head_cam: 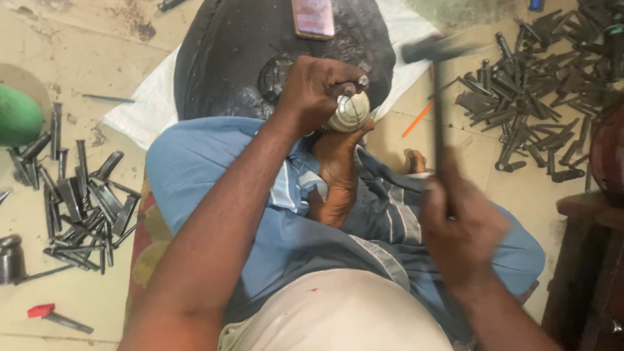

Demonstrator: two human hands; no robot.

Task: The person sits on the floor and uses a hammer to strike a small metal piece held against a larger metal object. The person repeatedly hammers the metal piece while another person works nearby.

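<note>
tiled floor; right hand (463, 224) holds hammer (439, 97) upright.

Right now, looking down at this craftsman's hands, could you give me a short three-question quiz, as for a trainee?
1. True or false: the right hand grips a hammer.
2. What does the left hand hold against the foot?
A. the pale round piece
B. a green bowl
C. a phone
3. Fill in: loose dark metal punches lie on the ____.

Key: 1 true; 2 A; 3 floor.
</note>
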